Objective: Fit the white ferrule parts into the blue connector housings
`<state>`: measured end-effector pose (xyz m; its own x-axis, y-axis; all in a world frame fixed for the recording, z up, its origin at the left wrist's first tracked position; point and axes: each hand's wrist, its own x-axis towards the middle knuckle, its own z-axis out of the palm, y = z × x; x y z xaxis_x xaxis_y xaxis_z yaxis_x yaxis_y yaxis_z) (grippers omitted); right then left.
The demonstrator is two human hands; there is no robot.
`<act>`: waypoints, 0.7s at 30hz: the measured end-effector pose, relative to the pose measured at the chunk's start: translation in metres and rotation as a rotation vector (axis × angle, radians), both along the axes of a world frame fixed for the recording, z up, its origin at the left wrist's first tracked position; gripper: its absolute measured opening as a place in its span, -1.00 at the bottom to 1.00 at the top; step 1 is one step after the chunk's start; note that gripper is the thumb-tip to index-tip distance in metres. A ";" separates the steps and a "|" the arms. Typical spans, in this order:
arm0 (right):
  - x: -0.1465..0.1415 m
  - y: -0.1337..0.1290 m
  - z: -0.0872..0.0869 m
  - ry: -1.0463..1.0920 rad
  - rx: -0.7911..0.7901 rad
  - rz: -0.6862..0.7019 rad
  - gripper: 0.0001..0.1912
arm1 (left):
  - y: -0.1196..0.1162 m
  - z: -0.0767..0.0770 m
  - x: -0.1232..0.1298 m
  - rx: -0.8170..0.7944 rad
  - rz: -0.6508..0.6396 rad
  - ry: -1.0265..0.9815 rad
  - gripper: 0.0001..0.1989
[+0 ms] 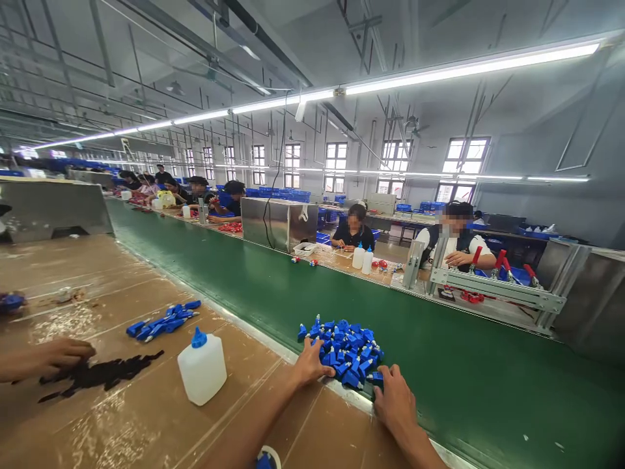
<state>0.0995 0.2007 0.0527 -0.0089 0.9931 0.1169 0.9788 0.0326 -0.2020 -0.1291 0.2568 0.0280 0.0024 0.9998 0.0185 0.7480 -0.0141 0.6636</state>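
Currently, at the belt edge:
Left hand: the left hand (pixel 308 365) is resting with fingers spread against the near side of the pile of blue parts (pixel 344 352).
Right hand: the right hand (pixel 394 396) is lying fingers together at the pile's right corner, seemingly touching one piece; no pinch is showing.
Pile: the parts are sitting heaped on the green conveyor belt (pixel 439 365), just past the brown table (pixel 146 417).
Progress: the heap is looking whole, so sorting is probably barely starting.
Containers: a white bottle with a blue cap (pixel 202 365) is standing upright on the table; its contents are hidden.
Nearby: a smaller cluster of blue pieces (pixel 163 320) is lying apart, and another person's hand (pixel 53 356) is resting at the left.
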 end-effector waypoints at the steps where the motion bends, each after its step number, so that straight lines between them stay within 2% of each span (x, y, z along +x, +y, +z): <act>1: 0.003 0.001 0.000 0.007 0.001 -0.008 -0.68 | 0.001 0.002 -0.003 -0.016 0.019 0.030 -0.26; 5: 0.019 0.006 0.004 0.047 0.007 -0.079 -0.68 | 0.014 0.020 -0.018 -0.015 0.129 0.157 -0.59; 6: 0.023 0.007 0.005 0.058 0.009 -0.100 -0.68 | 0.019 0.025 -0.019 0.010 0.152 0.179 -0.63; 9: 0.033 0.011 0.007 0.083 0.016 -0.132 -0.68 | 0.038 0.038 -0.014 0.087 0.153 0.216 -0.57; 12: 0.038 0.013 0.005 0.094 0.011 -0.115 -0.66 | 0.060 0.043 0.009 0.132 0.032 0.234 -0.52; 16: 0.041 0.015 -0.003 0.109 -0.041 -0.081 -0.61 | 0.088 0.043 0.051 0.181 -0.155 0.269 -0.51; 18: 0.042 0.015 -0.007 0.122 -0.071 -0.067 -0.57 | 0.095 0.039 0.066 0.179 -0.224 0.296 -0.56; 21: 0.041 0.015 -0.009 0.148 -0.112 -0.026 -0.55 | 0.093 0.029 0.076 0.160 -0.288 0.351 -0.64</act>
<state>0.1405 0.2161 0.0441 0.0264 0.9996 0.0042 0.9383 -0.0233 -0.3452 -0.0527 0.3497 0.0572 0.3125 0.9423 0.1201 0.8773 -0.3348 0.3440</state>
